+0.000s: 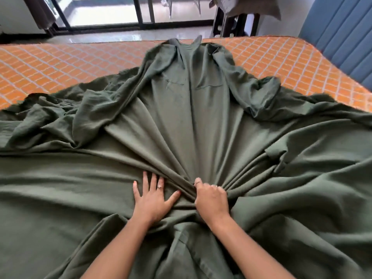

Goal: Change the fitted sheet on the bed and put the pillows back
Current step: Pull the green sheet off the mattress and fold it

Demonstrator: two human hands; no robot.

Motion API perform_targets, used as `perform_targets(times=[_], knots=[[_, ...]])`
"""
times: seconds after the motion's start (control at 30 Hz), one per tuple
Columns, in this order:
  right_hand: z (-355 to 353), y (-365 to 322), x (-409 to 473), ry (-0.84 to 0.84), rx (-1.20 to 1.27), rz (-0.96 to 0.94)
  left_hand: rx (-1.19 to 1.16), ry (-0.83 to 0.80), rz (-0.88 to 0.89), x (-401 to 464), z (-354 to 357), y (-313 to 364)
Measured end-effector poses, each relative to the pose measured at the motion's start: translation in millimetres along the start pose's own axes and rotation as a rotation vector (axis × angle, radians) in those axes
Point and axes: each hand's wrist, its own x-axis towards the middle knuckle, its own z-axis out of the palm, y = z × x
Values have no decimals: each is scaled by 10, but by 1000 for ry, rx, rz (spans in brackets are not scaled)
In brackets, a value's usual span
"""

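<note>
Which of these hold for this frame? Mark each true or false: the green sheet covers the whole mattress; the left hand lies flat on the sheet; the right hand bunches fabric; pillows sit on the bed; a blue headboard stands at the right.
1. The dark green fabric sheet covers the whole orange quilted mattress. False: bare mattress shows at the far side.
2. The left hand lies flat on the sheet. True.
3. The right hand grips gathered folds. True.
4. Pillows sit on the bed. False: none is in view.
5. A blue padded headboard stands at the right. True.
</note>
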Motion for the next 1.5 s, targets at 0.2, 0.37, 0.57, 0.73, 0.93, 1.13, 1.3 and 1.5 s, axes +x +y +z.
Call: perform_targets(times=[0.2,0.37,0.57,0.73,0.93,1.13,1.3,1.5], knots=[[-637,-117,-895,-289,52,3,-40,-194,36,-1002,131,-151],[-1320,33,-838,-360,279,152,-28,-192,193,-1639,-229,-498],[-1859,73,-1208,-399,115,71,7,-67,34,-2745,-585,-1406],[-1867,-487,-2253,-385,152,-90,42,-138,-210,-3997,-476,-2324],[-1637,-1340,-3750,-380,224,-435,94,-297,-272,-5012,91,-2940],[-1280,-1906,-4595,-442,159,-780,14,-200,-87,-5449,454,-3047],[-1035,-2555,-4879,-571,-21,-647,-40,-110,-83,-5779,596,-3257],[-1045,-2947,-4677,-458,245,-309,-345,-70,-117,-6064,602,-3368]])
